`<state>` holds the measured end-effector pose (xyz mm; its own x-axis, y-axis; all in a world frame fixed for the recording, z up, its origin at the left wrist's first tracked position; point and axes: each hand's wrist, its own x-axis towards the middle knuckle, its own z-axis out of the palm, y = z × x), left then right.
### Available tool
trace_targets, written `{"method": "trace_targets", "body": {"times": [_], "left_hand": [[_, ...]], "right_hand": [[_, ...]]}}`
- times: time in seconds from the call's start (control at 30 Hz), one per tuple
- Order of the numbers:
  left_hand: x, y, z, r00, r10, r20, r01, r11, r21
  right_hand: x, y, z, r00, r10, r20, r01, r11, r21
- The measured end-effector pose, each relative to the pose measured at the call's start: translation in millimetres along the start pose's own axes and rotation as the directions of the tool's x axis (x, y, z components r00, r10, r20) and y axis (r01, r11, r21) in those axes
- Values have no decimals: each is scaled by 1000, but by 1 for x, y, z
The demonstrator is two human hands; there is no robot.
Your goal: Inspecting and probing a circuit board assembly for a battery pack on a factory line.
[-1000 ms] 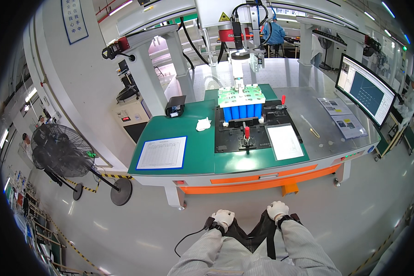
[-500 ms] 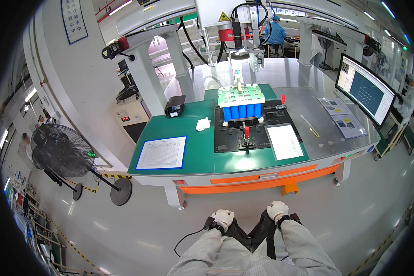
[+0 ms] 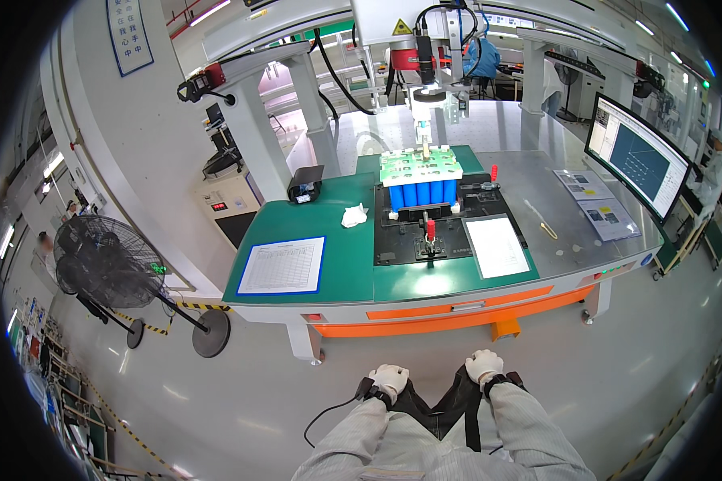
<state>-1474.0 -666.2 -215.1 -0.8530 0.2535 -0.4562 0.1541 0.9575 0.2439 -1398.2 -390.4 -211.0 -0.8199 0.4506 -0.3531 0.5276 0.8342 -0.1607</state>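
Note:
My left hand [image 3: 390, 378], in a white glove, rests curled on my left knee. In a matching glove, my right hand [image 3: 484, 365] lies closed on the right knee. Nothing shows in either fist. Dark trousers [image 3: 437, 417] are under both hands, and black bands circle the wrists. Beyond them stands a workbench [image 3: 425, 282] with a battery pack [image 3: 421, 192] of blue cells under a light green top plate [image 3: 401, 170]. The pack sits in a black fixture [image 3: 389, 240] with red-handled clamps [image 3: 431, 231]. A machine head [image 3: 425, 120] hangs with its tip at the plate.
On the green mat lie a blue-framed sheet [image 3: 282, 266] and a crumpled white cloth [image 3: 354, 216]. A white sheet [image 3: 497, 247] overlaps the fixture. At right are printed pages [image 3: 610, 218] and a monitor [image 3: 638, 157]. A large fan [image 3: 108, 262] stands left. A person in blue [image 3: 483, 59] sits behind.
The machine head has shifted to the right, its tip moving slightly right along the green top plate. Both my hands have stayed in place on the knees.

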Motion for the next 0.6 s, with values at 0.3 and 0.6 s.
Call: {"method": "trace_targets", "body": {"times": [0.3, 0.6], "left_hand": [[5, -3, 6, 1000, 0, -5, 0, 1000, 1], [3, -2, 5, 1000, -1, -28, 1, 1000, 0]], "right_hand": [[-2, -2, -7, 1000, 13, 25, -13, 1000, 10], [-4, -3, -9, 999, 15, 30, -15, 1000, 10]]}}
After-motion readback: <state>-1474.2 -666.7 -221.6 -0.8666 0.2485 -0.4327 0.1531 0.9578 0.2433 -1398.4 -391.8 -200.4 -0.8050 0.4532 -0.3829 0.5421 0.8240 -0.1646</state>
